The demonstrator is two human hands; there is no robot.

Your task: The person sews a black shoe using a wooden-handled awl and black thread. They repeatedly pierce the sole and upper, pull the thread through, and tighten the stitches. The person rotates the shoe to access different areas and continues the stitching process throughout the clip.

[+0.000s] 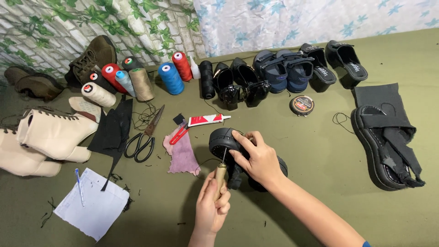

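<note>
Stitching at mid-surface: the left hand (211,206) is closed round the wooden handle of an awl (221,173), whose metal tip meets the rim of a black sandal (224,139). The right hand (257,159) wraps over the sandal from the far side, fingers curled shut on its sole and strap, holding it tilted above the olive surface (320,151), near the front edge and roughly midway between left and right.

Risks, as judged from this pose. The awl tip points toward the right hand's fingers; a slip through or off the rubber could drive it into them. The sandal is braced by one hand only, so hard pushing could twist it and bend or skid the tip. A loose black thread trails beside the sole and could snag on the handle.

Room. Right of the hands the surface lies open as far as a second sandal (386,146) with loose straps near the right edge. To the left, a pink cloth (183,153) sits just beside the work, then scissors (144,137) and a glue tube (206,120); a paper sheet (93,208) with a pen lies toward the front left corner. Thread cones (171,77) and paired shoes (283,68) line the back edge, well apart from the hands. Cream boots (50,137) crowd the left edge.
</note>
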